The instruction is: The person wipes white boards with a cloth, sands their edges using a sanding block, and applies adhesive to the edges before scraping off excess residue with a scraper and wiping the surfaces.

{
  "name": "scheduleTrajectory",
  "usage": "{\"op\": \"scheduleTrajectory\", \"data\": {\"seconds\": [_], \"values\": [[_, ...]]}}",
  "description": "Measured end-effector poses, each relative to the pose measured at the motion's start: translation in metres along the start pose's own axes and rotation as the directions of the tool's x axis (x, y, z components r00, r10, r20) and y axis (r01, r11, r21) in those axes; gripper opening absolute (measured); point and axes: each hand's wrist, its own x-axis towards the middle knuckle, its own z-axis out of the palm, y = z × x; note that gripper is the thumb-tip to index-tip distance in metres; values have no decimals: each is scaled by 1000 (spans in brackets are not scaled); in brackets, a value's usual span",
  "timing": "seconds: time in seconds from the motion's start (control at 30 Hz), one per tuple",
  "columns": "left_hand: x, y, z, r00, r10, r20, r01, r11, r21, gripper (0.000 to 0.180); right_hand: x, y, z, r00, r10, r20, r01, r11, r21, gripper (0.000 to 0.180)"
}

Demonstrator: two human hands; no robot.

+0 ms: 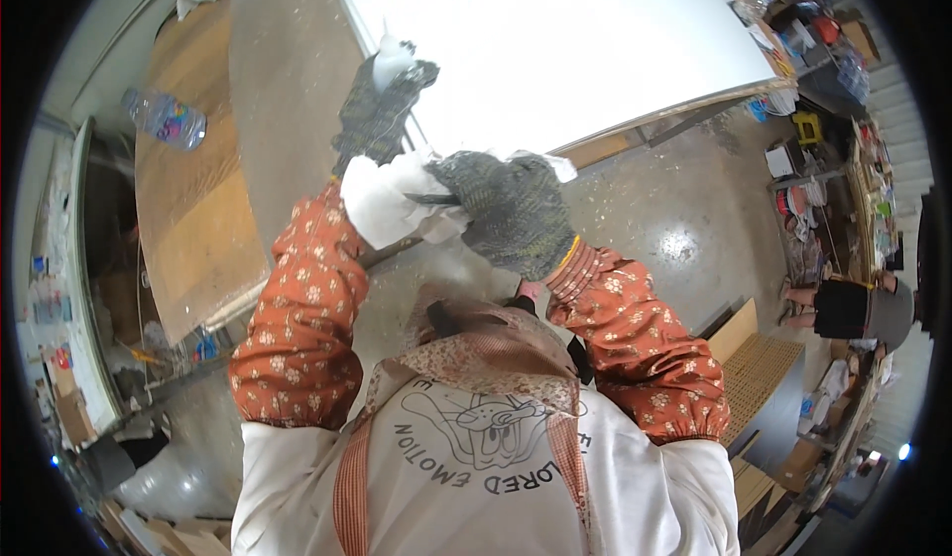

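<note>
Both my hands wear dark grey-green knitted gloves, and patterned orange sleeves cover my forearms. My left hand (377, 120) is closed around a white bottle with a pointed tip (393, 58), at the left edge of a large white panel (555, 40). Close beside it, my right hand (511, 209) grips a crumpled white cloth (382, 204) at the panel's near corner. Part of the cloth hangs toward my left wrist, and another bit pokes out past the right knuckles. My right fingertips are partly hidden in its folds.
A brown board table (188, 219) stands at left with a clear plastic bottle (165, 120) lying on it. Cluttered shelves (843, 169) line the right side, where another person (863, 308) stands. Perforated boards (759, 377) lean at lower right.
</note>
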Motion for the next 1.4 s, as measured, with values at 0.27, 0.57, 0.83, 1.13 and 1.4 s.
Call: {"op": "scheduleTrajectory", "data": {"seconds": [0.27,0.57,0.83,1.13,1.4], "values": [[26,-12,3,795,-419,-438,-419,141,-897,34,2,-16,-5,922,337,190,-382,715,585,30],[48,-45,4,659,-361,-659,-323,656,-682,44,-30,-35,7,994,99,-41,-76,922,380,33],[58,-10,-5,668,-359,-652,-298,674,-676,40,-119,33,-88,878,475,-61,-449,861,241,36],[60,-24,-56,664,-528,-530,-185,571,-800,43,-260,175,-129,348,900,-261,-718,435,544,41],[257,91,-69,745,-344,-571,-11,850,-527,35,-344,277,-222,97,967,-237,-901,187,392,42]]}}
